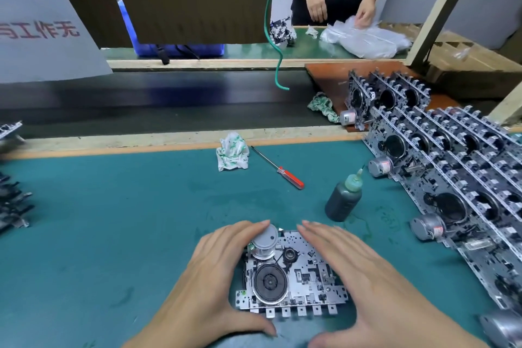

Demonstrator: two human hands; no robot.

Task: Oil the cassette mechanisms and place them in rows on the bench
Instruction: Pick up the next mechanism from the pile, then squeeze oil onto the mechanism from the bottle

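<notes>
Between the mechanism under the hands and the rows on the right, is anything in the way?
Partly. The oil bottle stands on the mat just beyond the mechanism, towards the rows. A straight slide to the nearest row end looks open; a path further back would meet the bottle. Both hands, left and right, flank the mechanism.

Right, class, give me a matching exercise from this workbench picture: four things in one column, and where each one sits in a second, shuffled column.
Things:
1. oil bottle
2. screwdriver
3. crumpled rag
4. cassette mechanism

Places:
A. between the left hand and the right hand
B. upright, just left of the rows of mechanisms
C. at the far edge of the green mat
D. lying flat between rag and bottle

Pairs: 1-B, 2-D, 3-C, 4-A
</notes>
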